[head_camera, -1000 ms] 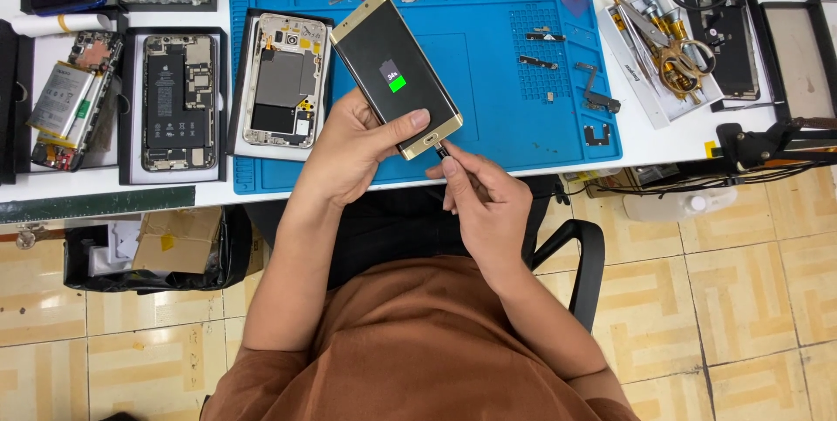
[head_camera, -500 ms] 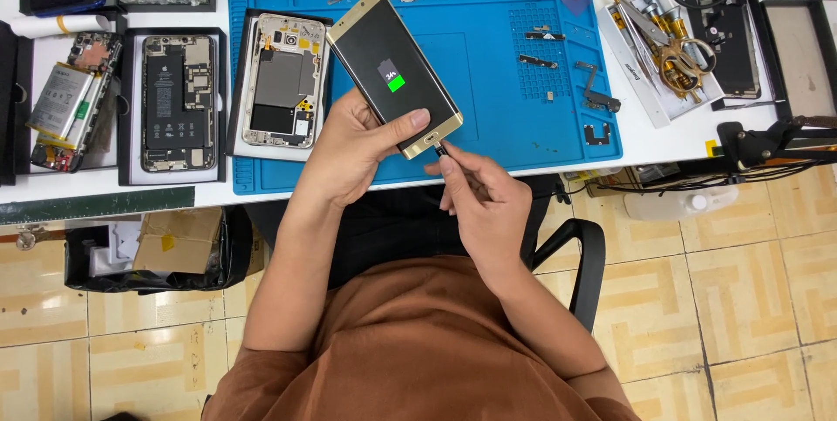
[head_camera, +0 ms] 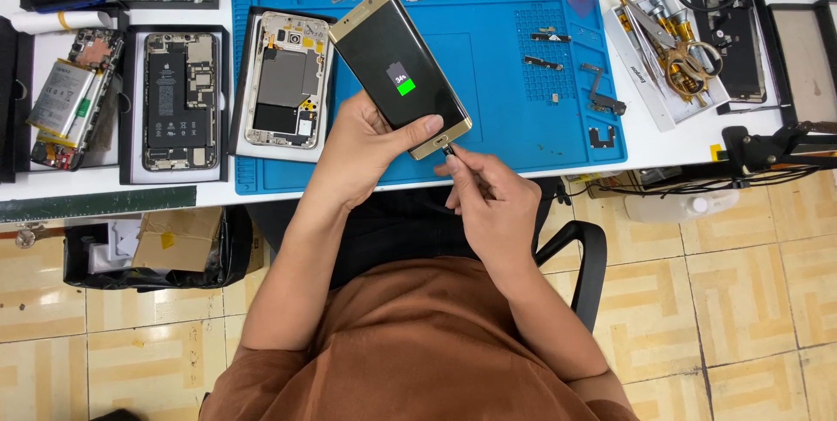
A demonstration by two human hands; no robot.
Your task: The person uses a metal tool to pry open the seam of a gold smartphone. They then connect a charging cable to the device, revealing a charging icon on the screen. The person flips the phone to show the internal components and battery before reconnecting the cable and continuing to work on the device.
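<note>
From above, I see my left hand [head_camera: 362, 146] gripping the lower end of a gold-edged smartphone [head_camera: 399, 71], fingers wrapped around its sides, over a blue repair mat [head_camera: 523, 116]. Its dark screen shows a green battery icon. My right hand [head_camera: 488, 203] pinches a black charging plug [head_camera: 448, 150] at the phone's bottom port. An opened phone [head_camera: 285, 79] lies just left.

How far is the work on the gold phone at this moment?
Done: the gold phone is closed up and its screen shows a green battery symbol. In hand: the left hand holds it above the blue mat, and the right hand holds the cable plug at its bottom port. Left: two opened phones lie beside the mat.
</note>
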